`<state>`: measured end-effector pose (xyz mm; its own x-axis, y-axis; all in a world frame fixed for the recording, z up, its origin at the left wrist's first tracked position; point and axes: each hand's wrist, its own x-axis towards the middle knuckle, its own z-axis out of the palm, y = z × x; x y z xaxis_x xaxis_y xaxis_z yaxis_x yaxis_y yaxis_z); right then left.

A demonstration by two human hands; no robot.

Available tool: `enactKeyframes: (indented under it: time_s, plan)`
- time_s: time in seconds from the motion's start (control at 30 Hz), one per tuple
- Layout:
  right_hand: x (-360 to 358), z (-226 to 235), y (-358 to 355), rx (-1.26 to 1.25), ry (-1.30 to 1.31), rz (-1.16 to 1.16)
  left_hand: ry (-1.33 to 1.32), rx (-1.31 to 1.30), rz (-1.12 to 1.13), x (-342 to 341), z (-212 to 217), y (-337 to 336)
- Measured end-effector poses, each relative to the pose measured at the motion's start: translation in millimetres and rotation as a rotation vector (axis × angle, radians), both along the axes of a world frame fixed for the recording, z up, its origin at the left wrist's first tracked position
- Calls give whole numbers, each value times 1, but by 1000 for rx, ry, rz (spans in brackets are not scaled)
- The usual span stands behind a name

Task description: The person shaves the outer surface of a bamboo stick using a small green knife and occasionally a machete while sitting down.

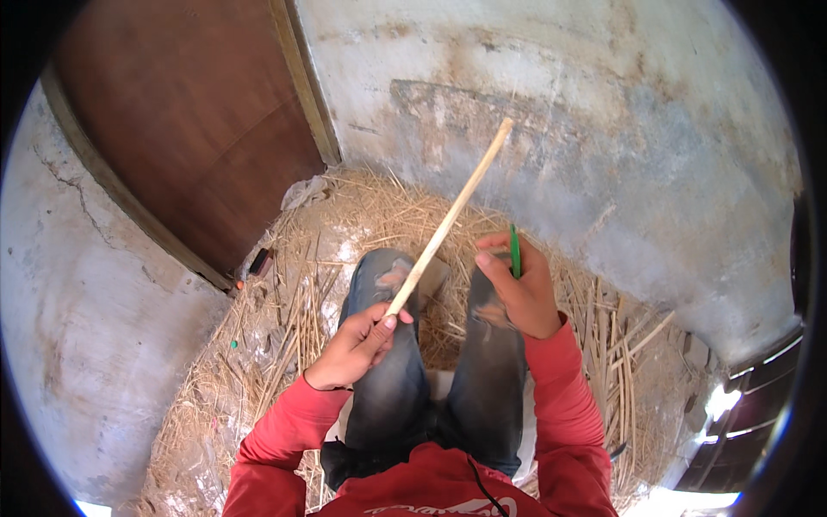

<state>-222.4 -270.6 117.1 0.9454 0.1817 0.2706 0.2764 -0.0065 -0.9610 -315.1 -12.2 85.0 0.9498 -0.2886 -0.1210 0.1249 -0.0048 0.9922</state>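
My left hand (355,343) grips the lower end of a long pale wooden stick (450,217) that slants up and to the right, away from me. My right hand (519,289) is closed around a thin green tool (514,250) whose tip stands upright next to the stick. Both hands hover above my knees in torn grey jeans (392,379). My sleeves are red.
Dry straw and split cane strips (284,345) cover the ground around my legs. A brown wooden door (198,112) stands at the upper left, a stained plaster wall (603,129) ahead. A small dark object (259,262) lies by the door's base.
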Motion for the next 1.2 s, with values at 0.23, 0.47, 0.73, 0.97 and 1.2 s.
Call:
enactKeyframes:
  time_s: [0.23, 0.47, 0.73, 0.97, 1.2]
  plan:
    - [86, 43, 35, -253, -149, 182, 1, -129, 1, 52, 9, -13]
    - [159, 35, 43, -197, 18, 281, -181, -64, -79, 149, 18, -23]
    - [201, -21, 27, -380, -47, 133, -197, -128, 114, 236, -17, -14]
    - [194, -14, 38, -556, -151, 153, -97, -145, 116, 233, -26, -6]
    - [200, -42, 68, -728, -265, 245, -72, -97, 121, 225, -26, 3]
